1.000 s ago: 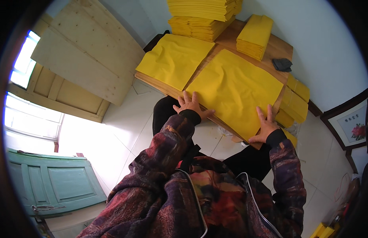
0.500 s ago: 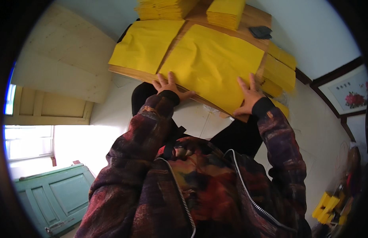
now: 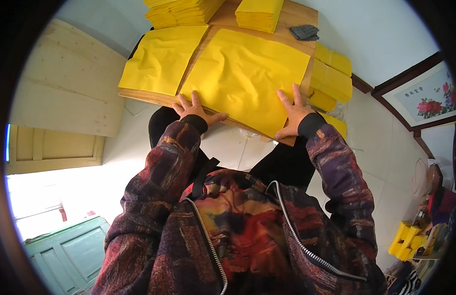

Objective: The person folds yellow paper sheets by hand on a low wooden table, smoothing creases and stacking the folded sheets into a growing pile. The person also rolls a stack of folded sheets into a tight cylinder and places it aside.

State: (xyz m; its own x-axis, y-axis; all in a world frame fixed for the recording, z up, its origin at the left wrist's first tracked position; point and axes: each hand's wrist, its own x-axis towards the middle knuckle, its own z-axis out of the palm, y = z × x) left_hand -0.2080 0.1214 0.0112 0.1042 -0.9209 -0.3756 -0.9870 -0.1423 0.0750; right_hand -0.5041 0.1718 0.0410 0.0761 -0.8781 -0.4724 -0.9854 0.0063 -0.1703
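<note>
A large yellow sheet [image 3: 247, 73], slightly wrinkled, lies on a wooden board table [image 3: 299, 14] in front of me. My left hand [image 3: 194, 111] rests at its near left corner, fingers spread, with the thumb along the table's front edge. On the near right corner lies my right hand [image 3: 294, 114], its fingers also stretched apart. Neither hand grips anything. Left of the large sheet is a smaller yellow sheet [image 3: 161, 59], with a narrow strip of wood between the two.
Stacks of folded yellow sheets [image 3: 181, 14] and a smaller yellow stack [image 3: 259, 15] stand at the back. A dark grey cloth [image 3: 304, 32] lies at the right. Yellow bundles [image 3: 333, 78] sit beyond the table's right side. A framed flower picture [image 3: 429, 103] leans farther right.
The whole view has shifted, so the table and both hands appear a little farther left. Both hands stay at the same corners of the large sheet.
</note>
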